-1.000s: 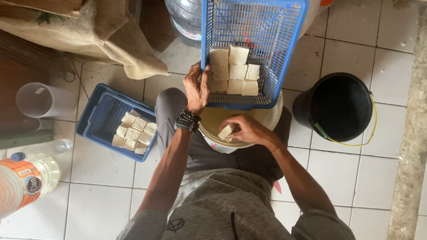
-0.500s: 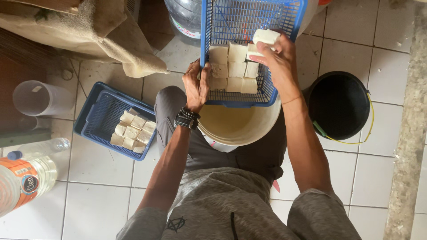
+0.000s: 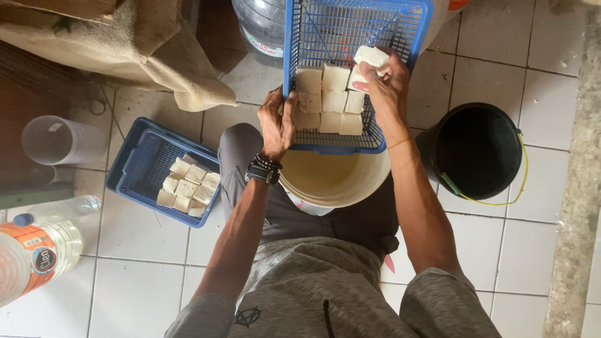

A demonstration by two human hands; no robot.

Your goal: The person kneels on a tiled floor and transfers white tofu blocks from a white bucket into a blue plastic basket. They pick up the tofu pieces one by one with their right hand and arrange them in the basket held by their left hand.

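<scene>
On a white tiled floor, seen from above, a seated person works with both bare hands over a bucket.

Setting: white floor tiles (image 3: 144, 250) with dark grout; the person's grey-clad knees frame the bucket.

Left hand: the left hand (image 3: 277, 122) grips the near left edge of a blue wire basket (image 3: 350, 28), fingers curled tightly around the rim. A dark beaded bracelet and a watch sit on that wrist.

Right hand: the right hand (image 3: 387, 84) is closed around one white block (image 3: 370, 57), holding it inside the basket, just above the right end of the rows already there.

Basket contents: pale square blocks (image 3: 325, 100) lie packed edge to edge in neat rows at the near end of the basket; the far end is bare mesh.

Bucket: a cream bucket (image 3: 332, 181) sits directly under the basket's near edge, between the knees, holding cloudy yellowish liquid.

To the person's right: a black bucket (image 3: 479, 150) with a yellow wire handle, near the cream one but apart from it.

To the person's left: a second, smaller blue basket (image 3: 141, 169) resting on the floor, with similar pale blocks (image 3: 186, 188) heaped loosely in one corner.

Farther left: a clear plastic jug (image 3: 59, 141), a small clear bottle lying flat (image 3: 59, 209), and a large bottle of yellow oil (image 3: 34, 260).

Top of view: a tan sack (image 3: 156, 56) and the base of a large water jug (image 3: 260, 25).
</scene>
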